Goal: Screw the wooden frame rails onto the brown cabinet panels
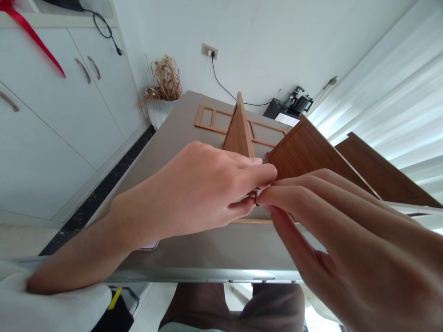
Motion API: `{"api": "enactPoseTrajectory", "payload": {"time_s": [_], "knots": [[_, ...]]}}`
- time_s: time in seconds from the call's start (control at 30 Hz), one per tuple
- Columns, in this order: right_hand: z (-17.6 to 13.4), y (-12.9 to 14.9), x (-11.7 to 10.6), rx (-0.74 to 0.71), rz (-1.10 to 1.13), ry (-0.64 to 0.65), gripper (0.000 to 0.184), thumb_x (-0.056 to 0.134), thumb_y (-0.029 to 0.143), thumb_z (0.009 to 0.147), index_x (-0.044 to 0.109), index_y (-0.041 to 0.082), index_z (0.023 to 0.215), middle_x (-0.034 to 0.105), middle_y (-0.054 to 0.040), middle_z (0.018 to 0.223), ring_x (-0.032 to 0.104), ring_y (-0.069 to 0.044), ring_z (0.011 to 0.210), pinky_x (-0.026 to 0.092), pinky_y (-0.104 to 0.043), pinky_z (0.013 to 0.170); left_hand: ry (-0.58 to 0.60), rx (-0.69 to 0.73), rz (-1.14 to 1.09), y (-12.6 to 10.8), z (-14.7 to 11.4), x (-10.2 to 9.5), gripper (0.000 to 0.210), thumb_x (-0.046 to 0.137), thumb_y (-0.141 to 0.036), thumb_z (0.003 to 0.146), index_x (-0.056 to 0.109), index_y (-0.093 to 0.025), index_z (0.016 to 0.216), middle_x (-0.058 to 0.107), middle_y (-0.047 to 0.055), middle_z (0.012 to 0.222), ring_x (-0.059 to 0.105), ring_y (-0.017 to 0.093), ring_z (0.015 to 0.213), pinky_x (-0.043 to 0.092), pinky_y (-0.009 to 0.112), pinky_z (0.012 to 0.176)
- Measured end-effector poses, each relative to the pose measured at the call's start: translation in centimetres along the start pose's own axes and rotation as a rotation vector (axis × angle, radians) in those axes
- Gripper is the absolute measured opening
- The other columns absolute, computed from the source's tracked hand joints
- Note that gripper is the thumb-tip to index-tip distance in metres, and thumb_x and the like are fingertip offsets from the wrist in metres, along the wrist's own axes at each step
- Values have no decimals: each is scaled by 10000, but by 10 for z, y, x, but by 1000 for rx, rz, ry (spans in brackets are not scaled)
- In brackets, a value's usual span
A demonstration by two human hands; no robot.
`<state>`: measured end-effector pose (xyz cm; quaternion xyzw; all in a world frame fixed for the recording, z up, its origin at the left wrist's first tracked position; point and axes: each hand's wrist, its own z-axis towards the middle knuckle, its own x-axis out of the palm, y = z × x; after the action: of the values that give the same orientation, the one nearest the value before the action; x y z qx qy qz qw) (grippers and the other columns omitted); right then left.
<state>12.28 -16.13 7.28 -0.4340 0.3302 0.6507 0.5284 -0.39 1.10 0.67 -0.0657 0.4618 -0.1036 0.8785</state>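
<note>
My left hand (211, 189) is closed at the near end of an upright wooden board (238, 129), its fingers curled round the edge. Close against it, my right hand (321, 221) pinches with thumb and forefinger at a small dark bent metal piece (257, 199). That piece sits between the fingertips of both hands, and most of it is hidden. A wooden strip shows low on the table just below the fingers. Flat behind the board lies a slatted wooden frame (211, 119).
Larger wooden panels (311, 147) lean on the right side of the grey table (207, 253). A black kettle (302, 105) stands beyond the table. White cabinets (51, 129) and a pot of dried plants (162, 83) are on the left. A phone edge (150, 246) peeks out beneath my left forearm.
</note>
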Motion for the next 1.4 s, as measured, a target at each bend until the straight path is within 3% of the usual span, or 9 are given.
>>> {"api": "enactPoseTrajectory", "payload": {"time_s": [0.13,0.3,0.4,0.73,0.97,1.17,1.3,1.4], "knots": [[-3,0,-2,17,1,6,218,575,110,952,604,225,769,626,7,814,675,-136,835,582,-248,781,10,-3,-19,1,0,-1,159,592,-423,1037,629,-268,1041,776,-53,999,718,139,812,518,274,769],[-13,-1,1,75,-29,-18,218,537,113,1008,670,209,865,656,2,822,676,-124,798,547,-252,731,-25,24,-4,2,0,1,48,612,-256,1009,641,-254,1048,798,-41,1068,766,162,872,518,285,735],[-20,1,5,143,-27,-67,162,566,129,1024,694,222,987,727,16,895,686,-106,790,521,-234,689,-20,16,22,1,1,2,63,607,-241,1017,656,-256,1053,802,-66,1092,782,169,943,533,285,752],[-36,-1,25,270,71,-244,154,668,106,976,732,196,1084,771,32,976,698,-60,884,515,-138,871,-6,7,-8,1,1,1,79,635,-227,1007,659,-262,1074,793,-71,1176,775,172,1069,556,270,837],[-36,-5,27,223,97,-223,186,654,83,980,714,186,1122,734,28,971,645,-37,858,496,-131,829,1,33,8,1,-2,0,149,643,-245,1022,621,-265,1168,759,-53,1286,742,175,1168,554,263,923],[-32,-2,19,312,205,-180,151,617,128,1010,692,233,1090,691,55,915,621,-22,769,481,-105,704,69,14,-55,2,-3,-7,231,671,-285,1014,587,-282,1228,629,-73,1497,665,91,1276,492,192,1065],[-62,-3,12,328,123,-199,146,576,163,1030,633,263,1120,685,37,962,650,-50,794,508,-128,737,141,-1,-36,6,-5,-12,387,663,-479,1015,564,-309,1348,435,-36,1671,436,157,1530,388,296,1246],[-117,-5,13,394,48,-183,99,559,266,1037,637,275,1097,709,22,939,693,-74,760,538,-131,705,153,-88,-13,6,-6,-16,514,592,-596,1025,503,-328,1454,379,-17,1702,423,212,1539,405,386,1247]]}}
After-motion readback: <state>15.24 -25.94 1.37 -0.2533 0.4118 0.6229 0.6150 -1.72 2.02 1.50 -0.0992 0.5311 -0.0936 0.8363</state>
